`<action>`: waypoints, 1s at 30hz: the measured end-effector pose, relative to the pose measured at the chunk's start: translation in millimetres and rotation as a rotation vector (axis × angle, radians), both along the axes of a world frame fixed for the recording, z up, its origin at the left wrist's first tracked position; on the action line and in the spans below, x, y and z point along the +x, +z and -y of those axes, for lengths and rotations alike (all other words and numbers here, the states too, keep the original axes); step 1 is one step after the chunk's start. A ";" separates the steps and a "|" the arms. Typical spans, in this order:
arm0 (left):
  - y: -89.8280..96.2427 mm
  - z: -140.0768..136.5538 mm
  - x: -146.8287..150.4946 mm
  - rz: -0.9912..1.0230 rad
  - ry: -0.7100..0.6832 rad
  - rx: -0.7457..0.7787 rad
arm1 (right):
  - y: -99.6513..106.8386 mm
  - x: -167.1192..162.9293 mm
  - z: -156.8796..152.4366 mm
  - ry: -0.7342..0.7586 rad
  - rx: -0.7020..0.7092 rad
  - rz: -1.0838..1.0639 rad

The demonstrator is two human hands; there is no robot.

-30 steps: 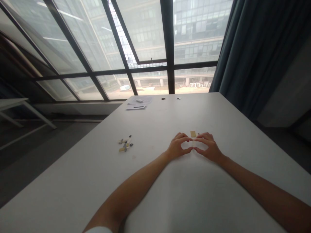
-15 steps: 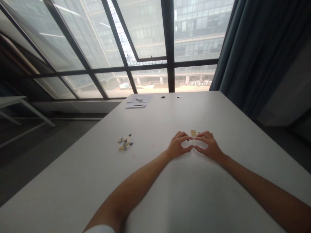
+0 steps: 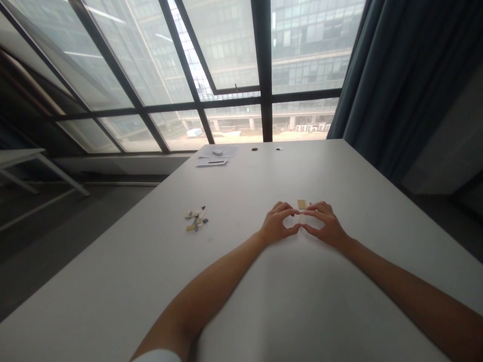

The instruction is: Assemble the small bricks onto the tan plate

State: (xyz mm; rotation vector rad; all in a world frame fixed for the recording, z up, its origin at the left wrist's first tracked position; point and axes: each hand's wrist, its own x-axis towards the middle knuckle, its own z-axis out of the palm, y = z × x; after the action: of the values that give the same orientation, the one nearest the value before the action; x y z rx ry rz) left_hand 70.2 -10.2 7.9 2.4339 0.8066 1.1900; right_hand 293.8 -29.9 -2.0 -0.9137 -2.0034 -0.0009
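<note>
My left hand and my right hand meet fingertip to fingertip above the white table. Between their thumbs and index fingers sits a small pale piece, pinched from both sides; it is too small and blurred to tell its kind. Just beyond the fingers lies a flat tan studded building plate. Some tiny parts beside it are partly covered by my right fingers. Off to the left is a loose pile of small building bricks in tan, grey, white and black.
Papers with a small white object and a dark strip lie at the far left of the tabletop. Two small round fittings are near its far edge. Windows stand behind, a blue curtain hangs at right, and another table is at left.
The view has shifted very slightly. Both hands keep their pinch on the small pale piece, with hardly any movement of the fingers.
</note>
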 end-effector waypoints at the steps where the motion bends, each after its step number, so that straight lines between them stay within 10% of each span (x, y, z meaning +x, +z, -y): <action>1: -0.9 -0.6 0.4 0.012 -0.001 0.024 | -0.6 0.3 -0.3 0.001 0.001 0.003; 30: 0.4 -2.4 0.4 0.011 -0.012 0.113 | 0.8 -1.1 0.5 -0.007 0.015 0.004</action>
State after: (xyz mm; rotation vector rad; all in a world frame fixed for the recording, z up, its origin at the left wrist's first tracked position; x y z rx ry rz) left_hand 70.6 -7.8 8.3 2.5161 0.7387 1.2756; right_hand 292.8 -30.4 -1.2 -0.9119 -2.0012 -0.0221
